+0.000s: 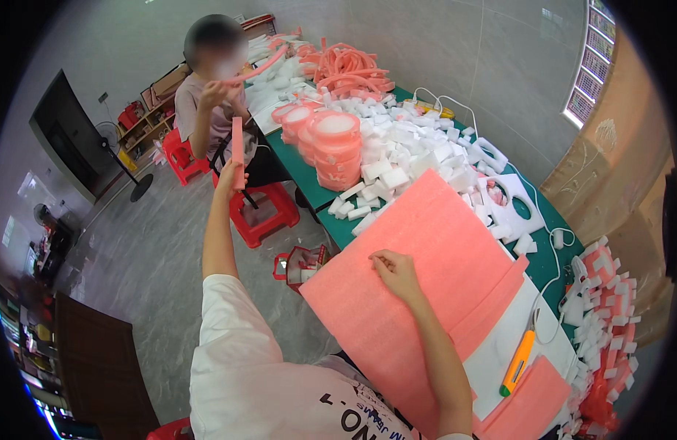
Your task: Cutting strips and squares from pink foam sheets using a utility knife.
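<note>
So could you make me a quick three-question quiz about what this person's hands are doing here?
1. True or false: the left hand holds a pink foam strip up, away from the table.
2. What does the right hand rest on? A) an orange cutter B) a large pink foam sheet C) a red stool
3. Which colour is the table top under the white foam blocks?

Key: 1 true. 2 B, the pink foam sheet. 3 green.

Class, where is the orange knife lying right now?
In the head view, the orange knife lies at lower right on a white sheet, between the big pink sheet and a smaller pink piece.
</note>
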A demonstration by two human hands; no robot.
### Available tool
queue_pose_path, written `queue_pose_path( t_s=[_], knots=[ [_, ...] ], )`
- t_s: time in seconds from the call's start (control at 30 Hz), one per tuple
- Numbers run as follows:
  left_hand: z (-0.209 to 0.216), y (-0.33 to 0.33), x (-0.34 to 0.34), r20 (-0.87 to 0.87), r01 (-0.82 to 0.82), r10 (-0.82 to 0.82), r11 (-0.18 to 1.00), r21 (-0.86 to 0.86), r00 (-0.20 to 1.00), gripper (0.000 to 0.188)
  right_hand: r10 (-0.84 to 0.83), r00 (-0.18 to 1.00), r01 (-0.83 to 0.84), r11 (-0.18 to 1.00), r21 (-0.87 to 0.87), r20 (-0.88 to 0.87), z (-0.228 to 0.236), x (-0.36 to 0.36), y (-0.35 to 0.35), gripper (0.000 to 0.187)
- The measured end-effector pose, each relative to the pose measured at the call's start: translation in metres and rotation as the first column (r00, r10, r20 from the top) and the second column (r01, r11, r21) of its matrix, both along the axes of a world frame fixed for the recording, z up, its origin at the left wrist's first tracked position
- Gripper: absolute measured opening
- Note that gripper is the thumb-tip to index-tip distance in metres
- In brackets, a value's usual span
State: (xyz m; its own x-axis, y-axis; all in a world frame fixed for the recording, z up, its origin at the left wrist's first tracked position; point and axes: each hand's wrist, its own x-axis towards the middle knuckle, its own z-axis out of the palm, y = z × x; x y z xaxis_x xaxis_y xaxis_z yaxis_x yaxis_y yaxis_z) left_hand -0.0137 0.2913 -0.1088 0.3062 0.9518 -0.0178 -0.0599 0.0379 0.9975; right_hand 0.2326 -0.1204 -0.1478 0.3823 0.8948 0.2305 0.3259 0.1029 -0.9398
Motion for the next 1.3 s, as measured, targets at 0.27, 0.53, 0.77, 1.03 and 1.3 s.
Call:
queue_pose_path(
  t_s=[0.27, 0.53, 0.77, 1.03, 1.3],
  knots=[
    [-0.006, 0.003, 0.002, 0.004, 0.016, -0.017, 0.999, 0.051, 1.0, 0.027, -0.006, 0.999, 0.005, 1.0, 0.027, 0.035, 0.002, -0.001, -0.002, 0.012],
    [0.001, -0.005, 0.006, 0.047, -0.023, 0.022, 1.0, 0.013, 0.999, 0.028, -0.015, 0.997, 0.013, 1.0, 0.025, 0.08, 0.004, -0.001, -0.001, 0.012],
    [-0.009, 0.014, 0.005, 0.005, -0.059, 0.059, 0.998, 0.037, 0.998, 0.027, -0.026, 0.994, 0.019, 0.998, 0.065, 0.109, 0.0, 0.0, -0.001, 0.012],
    [0.027, -0.016, 0.043, -0.387, -0.022, 0.016, 1.0, -0.011, 0.922, 0.024, -0.022, 0.991, 0.011, 0.996, 0.087, 0.129, 0.004, 0.0, -0.002, 0.013],
    [0.106, -0.221, 0.208, -0.275, 0.475, -0.46, 0.404, 0.781, 0.844, 0.015, 0.014, 1.0, -0.014, 1.0, 0.004, -0.005, -0.002, 0.001, 0.0, 0.012]
  ],
)
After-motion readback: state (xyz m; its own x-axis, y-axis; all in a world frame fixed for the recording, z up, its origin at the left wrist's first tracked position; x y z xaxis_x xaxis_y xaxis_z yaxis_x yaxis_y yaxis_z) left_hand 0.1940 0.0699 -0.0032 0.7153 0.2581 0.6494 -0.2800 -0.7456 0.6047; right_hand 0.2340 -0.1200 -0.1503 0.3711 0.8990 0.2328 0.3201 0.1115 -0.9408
